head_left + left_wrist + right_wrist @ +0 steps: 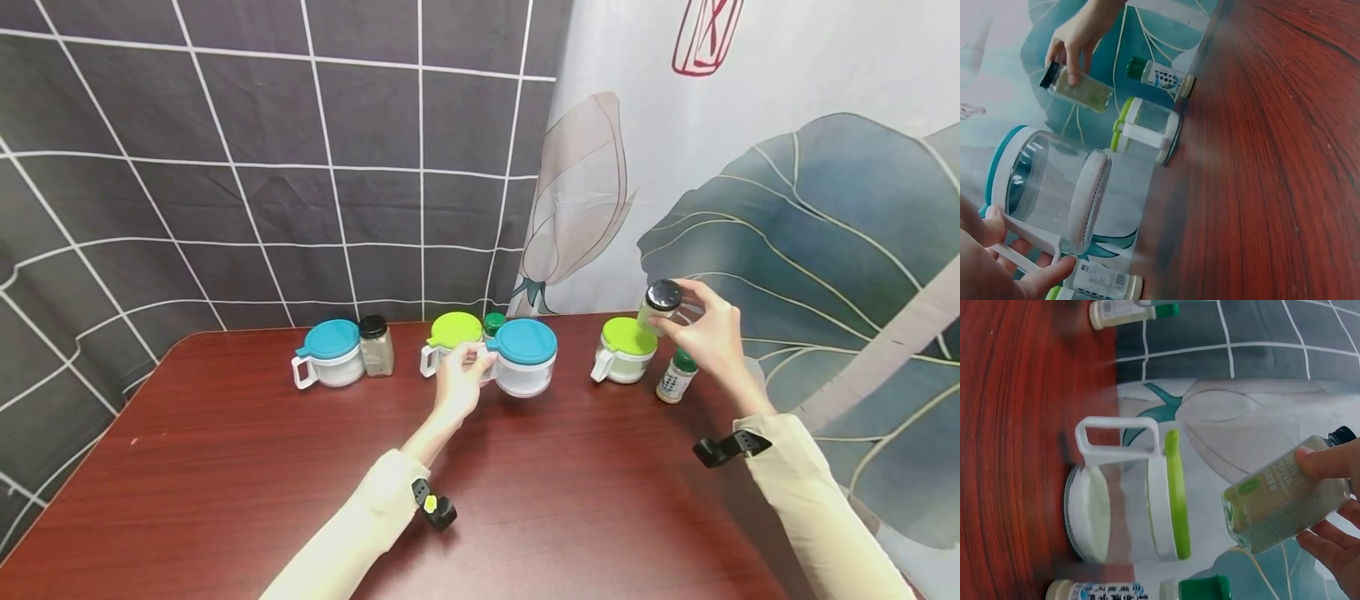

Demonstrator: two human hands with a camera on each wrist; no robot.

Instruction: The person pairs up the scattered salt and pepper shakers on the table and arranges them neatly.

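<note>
My left hand [461, 385] grips the white handle of a clear seasoning jar [525, 358] with a blue lid. The left wrist view shows this jar [1047, 187] raised off the table. In my right hand [708, 333] is a glass spice bottle [1285, 494] with a black cap, pinched between thumb and fingers. It hangs tilted above and behind a green-lidded seasoning jar [627, 350], whose handle points to the left. Beside that jar stands a green-capped shaker bottle [677, 377], under the right hand.
Another green-lidded jar [454, 332] and a green-capped bottle [494, 322] stand behind the left hand, partly hidden. Further left, a blue-lidded jar [332, 353] stands next to a black-capped bottle [376, 347]. The reddish-brown table [570, 492] ends at a hanging curtain [375, 208].
</note>
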